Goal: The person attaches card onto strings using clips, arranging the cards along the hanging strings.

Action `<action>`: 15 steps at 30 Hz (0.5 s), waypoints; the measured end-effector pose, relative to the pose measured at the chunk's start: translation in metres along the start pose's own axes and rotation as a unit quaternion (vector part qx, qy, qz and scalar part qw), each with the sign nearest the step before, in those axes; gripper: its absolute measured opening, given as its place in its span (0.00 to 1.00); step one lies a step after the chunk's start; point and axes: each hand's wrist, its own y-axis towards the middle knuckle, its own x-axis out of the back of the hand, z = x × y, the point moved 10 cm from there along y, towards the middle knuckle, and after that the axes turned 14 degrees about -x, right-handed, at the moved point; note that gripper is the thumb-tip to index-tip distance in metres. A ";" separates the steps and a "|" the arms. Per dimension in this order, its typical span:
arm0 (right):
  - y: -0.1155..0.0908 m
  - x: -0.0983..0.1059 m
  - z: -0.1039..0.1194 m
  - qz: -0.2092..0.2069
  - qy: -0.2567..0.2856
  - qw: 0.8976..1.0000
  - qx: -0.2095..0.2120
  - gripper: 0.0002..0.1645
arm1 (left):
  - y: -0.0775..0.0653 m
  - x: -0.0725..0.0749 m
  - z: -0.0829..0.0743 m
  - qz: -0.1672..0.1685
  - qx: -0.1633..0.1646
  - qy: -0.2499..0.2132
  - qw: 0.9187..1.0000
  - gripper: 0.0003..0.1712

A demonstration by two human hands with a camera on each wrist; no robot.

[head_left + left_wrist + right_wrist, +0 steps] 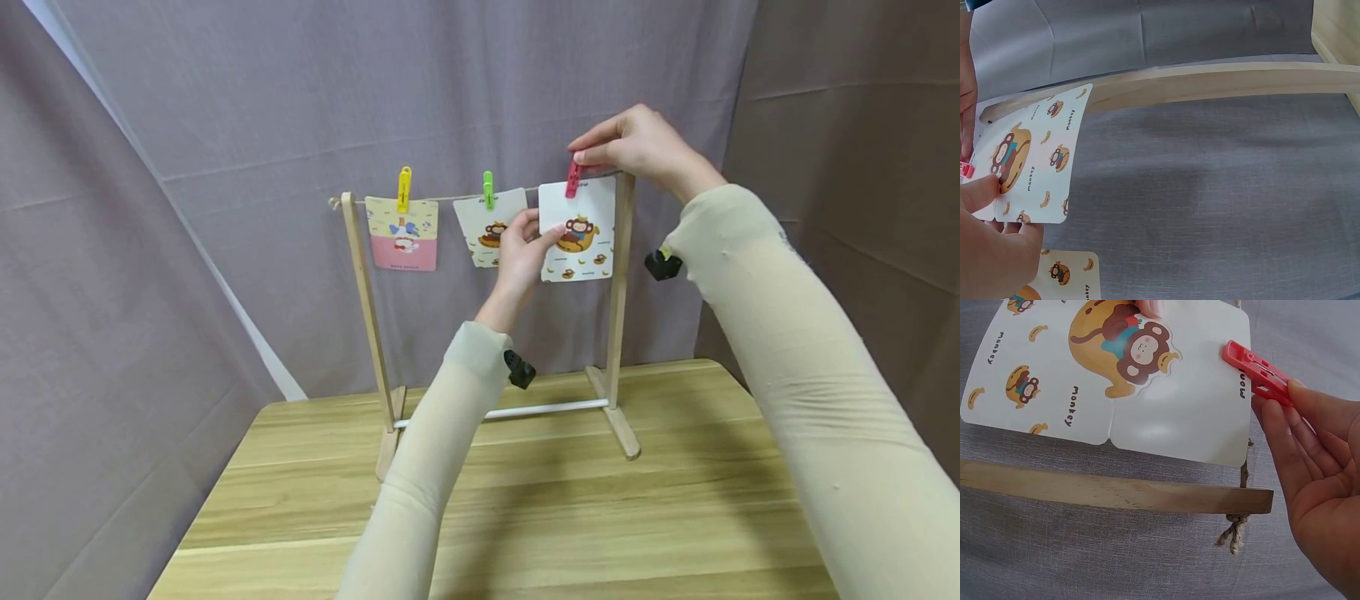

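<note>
A white card point(600, 196) printed with a monkey on a banana hangs at the string's right end. My left hand point(522, 254) pinches its left edge, thumb in front and fingers behind. Above, my right hand point(637, 154) holds a red clothespin point(573, 178) between thumb and fingertips. In the right wrist view the clothespin's jaws sit over the card's top edge, close to the word printed there. Left of my left hand, a second monkey card point(480, 225) hangs from a green clothespin point(488, 190), partly hidden by that hand.
A yellow and pink card point(405, 254) hangs by a yellow clothespin point(404, 189) near the left post point(367, 308). The string point(450, 198) is knotted at both posts of the wooden stand, which has a white lower bar point(547, 409). The stand rests on a wooden table point(600, 517) before grey curtains.
</note>
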 end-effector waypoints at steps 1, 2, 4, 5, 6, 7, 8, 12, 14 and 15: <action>0.000 -0.001 0.000 0.001 -0.002 1.000 0.001 0.26 | 0.000 0.000 0.000 -0.001 0.001 0.000 1.000 0.17; 0.000 -0.001 0.000 0.001 -0.005 1.000 0.001 0.26 | -0.001 0.000 0.000 -0.002 0.001 0.000 1.000 0.17; 0.000 -0.002 -0.001 0.002 -0.009 1.000 0.000 0.26 | -0.001 0.001 0.001 -0.005 0.000 -0.001 1.000 0.16; 0.000 -0.002 -0.001 0.001 -0.012 1.000 -0.001 0.27 | -0.002 0.000 0.001 -0.007 -0.001 -0.001 1.000 0.16; 0.000 -0.002 -0.002 0.001 -0.012 1.000 -0.001 0.27 | -0.002 0.000 0.001 -0.008 -0.002 -0.002 1.000 0.16; 0.000 -0.001 -0.002 0.002 -0.010 1.000 -0.003 0.27 | -0.002 0.000 0.001 -0.008 -0.003 -0.003 1.000 0.16; 0.000 -0.001 -0.002 0.002 -0.011 1.000 -0.003 0.27 | -0.002 0.000 0.001 -0.009 -0.003 -0.004 1.000 0.16; 0.001 -0.002 -0.003 0.004 -0.011 1.000 -0.003 0.28 | -0.001 -0.001 0.002 -0.007 0.003 -0.005 1.000 0.17; 0.001 -0.002 -0.003 0.009 -0.012 1.000 -0.003 0.28 | -0.001 -0.001 0.003 -0.005 0.008 -0.002 1.000 0.17; 0.001 -0.003 -0.004 0.015 -0.012 1.000 -0.003 0.28 | -0.001 -0.002 0.004 -0.003 0.010 0.000 1.000 0.16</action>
